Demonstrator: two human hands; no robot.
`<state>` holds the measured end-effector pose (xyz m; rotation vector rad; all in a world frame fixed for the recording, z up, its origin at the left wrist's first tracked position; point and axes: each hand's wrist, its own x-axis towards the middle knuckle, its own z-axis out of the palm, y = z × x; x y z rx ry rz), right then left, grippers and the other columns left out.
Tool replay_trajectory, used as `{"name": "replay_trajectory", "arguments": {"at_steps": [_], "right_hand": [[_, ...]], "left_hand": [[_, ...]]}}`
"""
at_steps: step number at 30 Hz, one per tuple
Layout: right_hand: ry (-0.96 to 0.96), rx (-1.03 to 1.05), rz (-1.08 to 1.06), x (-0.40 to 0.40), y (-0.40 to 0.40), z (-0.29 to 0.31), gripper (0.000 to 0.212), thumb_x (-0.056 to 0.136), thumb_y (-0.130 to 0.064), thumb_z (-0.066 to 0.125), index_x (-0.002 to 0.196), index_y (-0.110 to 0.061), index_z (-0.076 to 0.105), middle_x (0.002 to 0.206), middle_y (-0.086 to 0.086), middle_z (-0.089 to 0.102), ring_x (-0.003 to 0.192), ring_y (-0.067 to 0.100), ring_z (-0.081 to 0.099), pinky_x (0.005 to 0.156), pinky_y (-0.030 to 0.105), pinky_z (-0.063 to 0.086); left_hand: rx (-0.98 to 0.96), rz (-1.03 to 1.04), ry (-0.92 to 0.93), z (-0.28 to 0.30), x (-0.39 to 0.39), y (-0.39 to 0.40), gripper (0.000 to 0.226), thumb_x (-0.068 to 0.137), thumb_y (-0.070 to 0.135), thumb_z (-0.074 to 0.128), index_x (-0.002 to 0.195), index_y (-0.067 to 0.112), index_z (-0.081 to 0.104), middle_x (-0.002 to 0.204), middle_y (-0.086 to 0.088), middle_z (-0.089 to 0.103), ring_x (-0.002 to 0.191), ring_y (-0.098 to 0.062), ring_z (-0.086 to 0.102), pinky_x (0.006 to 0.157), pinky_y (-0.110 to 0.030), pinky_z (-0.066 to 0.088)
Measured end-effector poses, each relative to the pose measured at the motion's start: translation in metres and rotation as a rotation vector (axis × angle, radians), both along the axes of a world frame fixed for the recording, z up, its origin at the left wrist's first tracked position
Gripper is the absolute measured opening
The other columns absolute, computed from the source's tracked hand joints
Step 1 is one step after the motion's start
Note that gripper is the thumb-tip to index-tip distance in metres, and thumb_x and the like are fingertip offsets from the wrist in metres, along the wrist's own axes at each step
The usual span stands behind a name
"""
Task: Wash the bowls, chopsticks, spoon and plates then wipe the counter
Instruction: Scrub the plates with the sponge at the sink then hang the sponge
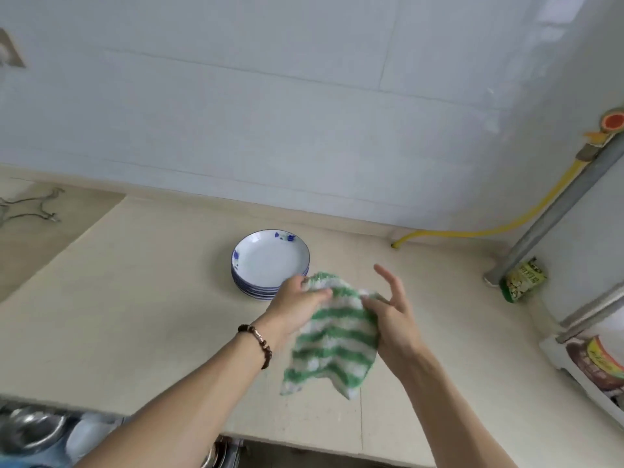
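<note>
Both hands (left (297, 304), right (393, 314)) raised, holding cloth (332, 336)

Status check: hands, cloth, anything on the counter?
Left hand and right hand both gripping striped cloth, held above counter. Plate stack sits just behind.

Green-and-white striped cloth (332, 336) held up above beige counter (141, 298), lower edge hanging loose. Left hand (297, 307) gripping upper left part, beaded bracelet (257, 342) on wrist. Right hand (393, 312) pinching right edge with thumb, other fingers spread straight. Stack of white plates (268, 263) with blue rims just behind left hand. Yellow hose (489, 231) along wall, green packet (523, 280) beside grey pipe (553, 204). Metal bowls (32, 430) bottom left.
</note>
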<state>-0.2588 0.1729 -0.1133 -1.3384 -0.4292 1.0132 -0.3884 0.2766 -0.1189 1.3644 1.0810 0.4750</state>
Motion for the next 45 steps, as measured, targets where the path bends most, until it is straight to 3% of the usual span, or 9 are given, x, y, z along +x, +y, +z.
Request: {"name": "replay_trajectory", "arguments": {"at_steps": [4,7,10,16,24,29,35,39,45], "right_hand": [[-0.160,-0.263,-0.022,0.033,0.071,-0.014,0.035,0.090,0.003,0.047,0.072,-0.011,0.073,0.076,0.011,0.069,0.074,0.028,0.063,0.068,0.032,0.055],[-0.300,-0.417,0.089,0.050,0.115,-0.033,0.021,0.091,-0.022,0.068,0.077,-0.008,0.076,0.080,0.006,0.069,0.075,0.022,0.062,0.075,0.036,0.053],[-0.423,-0.488,0.230,0.063,0.159,-0.062,0.052,0.083,-0.053,0.075,0.077,-0.001,0.071,0.075,0.002,0.068,0.060,0.017,0.053,0.059,0.028,0.044],[-0.643,-0.651,0.450,0.063,0.217,-0.099,0.056,0.087,-0.059,0.068,0.068,-0.008,0.052,0.059,0.001,0.045,0.054,0.018,0.043,0.051,0.028,0.032],[-0.865,-0.704,0.579,0.061,0.248,-0.114,0.045,0.086,-0.045,0.073,0.066,-0.013,0.050,0.063,0.002,0.053,0.054,0.017,0.050,0.044,0.024,0.033],[-0.795,-0.668,0.544,0.066,0.248,-0.111,0.039,0.086,-0.025,0.072,0.057,-0.013,0.048,0.055,0.000,0.049,0.047,0.016,0.042,0.044,0.023,0.032],[-0.721,-0.608,0.437,0.064,0.235,-0.100,0.036,0.085,-0.021,0.072,0.057,-0.011,0.052,0.051,0.001,0.047,0.042,0.015,0.039,0.042,0.023,0.031],[-0.620,-0.562,0.312,0.061,0.208,-0.085,0.038,0.087,-0.019,0.071,0.056,-0.011,0.052,0.051,0.004,0.047,0.037,0.016,0.039,0.043,0.023,0.034],[-0.514,-0.494,0.156,0.053,0.140,-0.057,0.033,0.089,-0.022,0.070,0.068,0.004,0.065,0.060,0.012,0.054,0.056,0.024,0.051,0.056,0.036,0.044]], "left_hand": [[0.039,0.082,0.176,-0.032,-0.005,0.050,0.031,0.092,0.028,0.068,0.117,0.021,0.052,0.117,0.000,0.058,0.095,-0.017,0.065,0.083,-0.040,0.059],[0.251,0.092,0.459,-0.051,-0.012,0.085,0.037,0.090,0.031,0.067,0.123,0.023,0.052,0.128,-0.001,0.052,0.105,-0.018,0.059,0.092,-0.035,0.051],[0.314,0.185,0.652,-0.063,-0.017,0.109,0.053,0.091,0.031,0.064,0.139,0.023,0.044,0.136,-0.004,0.043,0.113,-0.026,0.058,0.087,-0.032,0.044],[0.271,0.319,0.764,-0.089,-0.027,0.152,0.046,0.087,0.031,0.066,0.125,0.015,0.047,0.127,-0.007,0.043,0.110,-0.032,0.057,0.079,-0.035,0.045],[0.168,0.326,0.729,-0.114,-0.035,0.183,0.046,0.062,0.028,0.079,0.101,0.010,0.062,0.105,-0.007,0.065,0.097,-0.030,0.062,0.071,-0.031,0.046],[0.152,0.332,0.710,-0.111,-0.031,0.184,0.041,0.074,0.010,0.072,0.109,0.003,0.053,0.113,-0.012,0.057,0.102,-0.033,0.061,0.078,-0.033,0.050],[0.169,0.302,0.620,-0.099,-0.039,0.183,0.047,0.052,0.024,0.060,0.096,0.008,0.062,0.097,-0.006,0.067,0.095,-0.026,0.065,0.076,-0.038,0.060],[0.223,0.330,0.475,-0.061,-0.035,0.157,0.027,0.069,0.007,0.069,0.088,0.018,0.052,0.098,-0.004,0.064,0.097,-0.023,0.061,0.076,-0.030,0.053],[0.189,0.342,0.156,-0.025,-0.034,0.104,0.047,0.081,0.008,0.063,0.118,0.024,0.038,0.105,0.007,0.058,0.099,-0.020,0.062,0.084,-0.046,0.060]]}}
